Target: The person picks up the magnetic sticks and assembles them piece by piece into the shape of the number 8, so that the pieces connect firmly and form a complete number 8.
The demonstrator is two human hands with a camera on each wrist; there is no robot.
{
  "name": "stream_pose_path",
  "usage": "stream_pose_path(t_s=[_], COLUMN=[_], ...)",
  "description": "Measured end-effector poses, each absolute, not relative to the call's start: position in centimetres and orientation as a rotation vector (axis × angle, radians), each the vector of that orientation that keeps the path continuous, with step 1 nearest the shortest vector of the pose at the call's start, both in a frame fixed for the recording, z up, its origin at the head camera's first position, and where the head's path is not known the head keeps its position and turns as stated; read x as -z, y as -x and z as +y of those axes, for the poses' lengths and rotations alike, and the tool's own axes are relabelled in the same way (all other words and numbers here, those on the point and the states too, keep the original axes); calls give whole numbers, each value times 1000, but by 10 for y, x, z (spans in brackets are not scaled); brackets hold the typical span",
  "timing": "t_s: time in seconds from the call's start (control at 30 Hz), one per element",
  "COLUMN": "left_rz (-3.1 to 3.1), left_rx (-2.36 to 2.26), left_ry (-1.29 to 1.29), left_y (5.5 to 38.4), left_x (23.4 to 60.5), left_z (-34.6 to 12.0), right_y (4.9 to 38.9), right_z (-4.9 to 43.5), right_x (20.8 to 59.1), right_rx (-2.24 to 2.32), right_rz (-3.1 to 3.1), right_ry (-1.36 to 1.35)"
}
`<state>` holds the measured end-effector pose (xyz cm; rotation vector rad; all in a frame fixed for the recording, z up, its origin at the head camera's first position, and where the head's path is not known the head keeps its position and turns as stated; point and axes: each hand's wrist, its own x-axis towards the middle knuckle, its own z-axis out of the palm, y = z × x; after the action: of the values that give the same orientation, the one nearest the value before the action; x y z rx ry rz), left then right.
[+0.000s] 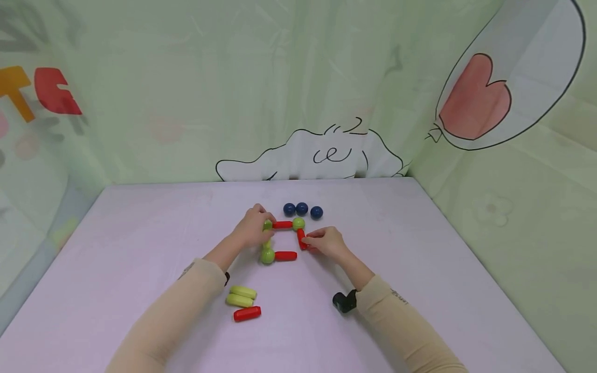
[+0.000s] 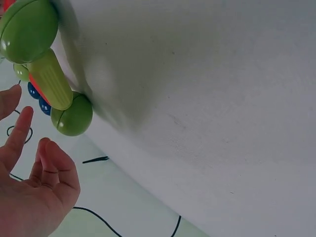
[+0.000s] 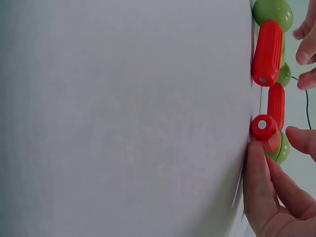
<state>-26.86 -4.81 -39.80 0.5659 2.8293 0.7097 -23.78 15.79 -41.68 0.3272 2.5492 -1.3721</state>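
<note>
A square-like frame of toy rods and balls lies on the table. Its far side is a red rod [image 1: 282,225] between two green balls [image 1: 298,223]. A yellow-green rod [image 2: 51,81] joins the left-hand balls, and a second red rod [image 1: 285,256] points right from the near green ball [image 1: 267,256]. My right hand [image 1: 328,242] touches the side of a third red rod [image 3: 263,127], with the thumb apart from it. Close to the far left ball, my left hand [image 1: 253,226] hovers with loosely bent fingers that hold nothing; in its wrist view a gap separates them from the toy.
Three dark blue balls [image 1: 301,209] sit behind the frame. Nearer me on the left lie two yellow-green rods [image 1: 241,296] and a loose red rod [image 1: 247,314]. A printed cloth wall [image 1: 196,103] rises behind the table [image 1: 140,233].
</note>
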Motion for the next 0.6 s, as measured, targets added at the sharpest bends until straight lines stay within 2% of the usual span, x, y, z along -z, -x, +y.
stream_pose_path(t_s=[0.6], left_rz=[2688], left_rx=[-631], left_ry=[-782], left_y=[244], left_x=[404], left_z=[-52], right_y=[250], right_z=[178], right_x=[415], right_rx=[1470], right_rz=[2654], right_ry=[-278])
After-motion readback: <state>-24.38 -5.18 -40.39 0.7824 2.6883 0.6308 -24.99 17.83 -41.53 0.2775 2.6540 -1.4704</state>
